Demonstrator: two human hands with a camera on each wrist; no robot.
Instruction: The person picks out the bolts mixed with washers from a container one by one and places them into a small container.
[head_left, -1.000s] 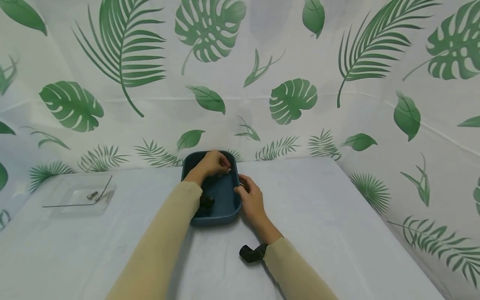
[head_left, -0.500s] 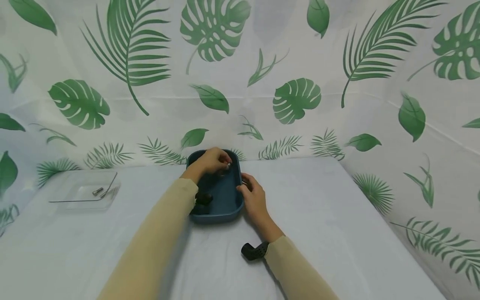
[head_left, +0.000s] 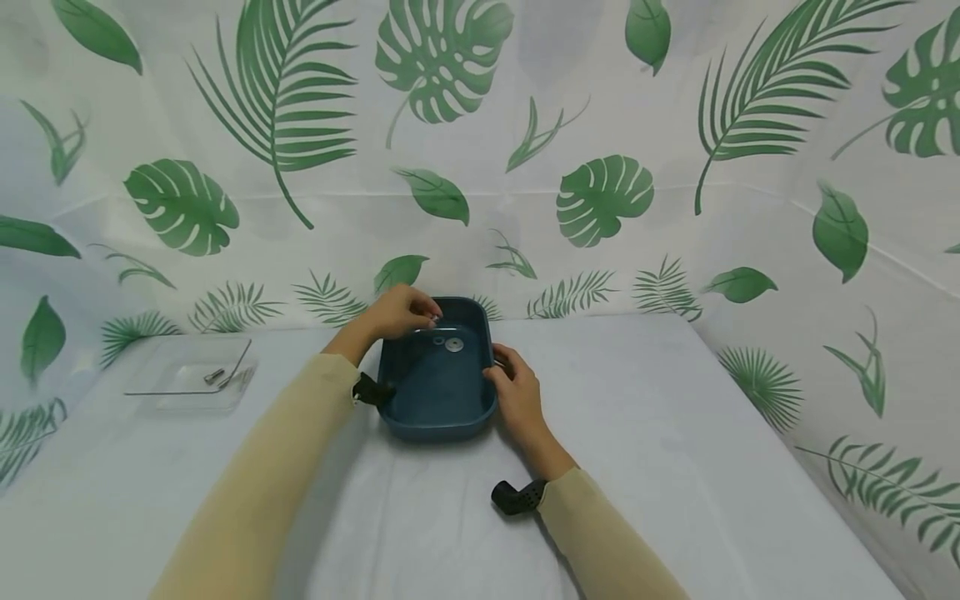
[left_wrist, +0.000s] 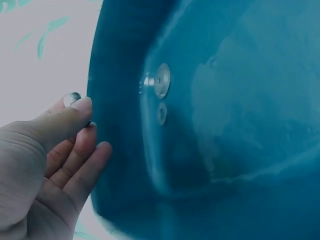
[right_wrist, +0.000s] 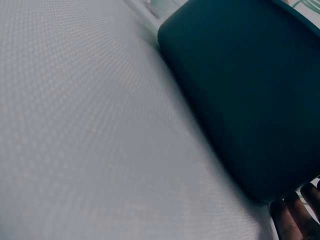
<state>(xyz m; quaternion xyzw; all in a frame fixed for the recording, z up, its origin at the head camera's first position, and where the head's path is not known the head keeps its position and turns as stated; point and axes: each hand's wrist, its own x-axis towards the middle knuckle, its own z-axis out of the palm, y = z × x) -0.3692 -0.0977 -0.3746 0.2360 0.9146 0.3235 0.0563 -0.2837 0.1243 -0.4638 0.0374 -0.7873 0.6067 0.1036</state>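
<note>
My left hand (head_left: 403, 312) is over the far left rim of a deep blue tray (head_left: 438, 430). Its thumb and fingertips pinch a small shiny piece (head_left: 436, 317), mostly hidden by the fingers. On the tray's floor near the far end lie a larger flat washer (head_left: 454, 344) and a smaller metal ring (head_left: 438, 341); the left wrist view shows both just right of my fingers. My right hand (head_left: 519, 397) rests against the tray's outer right wall with thumb and fingers apart. In the right wrist view, its fingertips (right_wrist: 295, 215) touch the tray's corner.
To the left, a clear plastic tray (head_left: 161, 406) holds a few small metal parts (head_left: 214, 377), with a long bent metal rod (head_left: 172, 392) lying across it. A white cloth (head_left: 660, 467) covers the table. Behind hangs a leaf-patterned curtain (head_left: 517, 158).
My left hand has moved left from the blue tray's far right corner to its far left rim, still pinching the small piece, exposing the washer and ring. My right hand stays by the tray.
</note>
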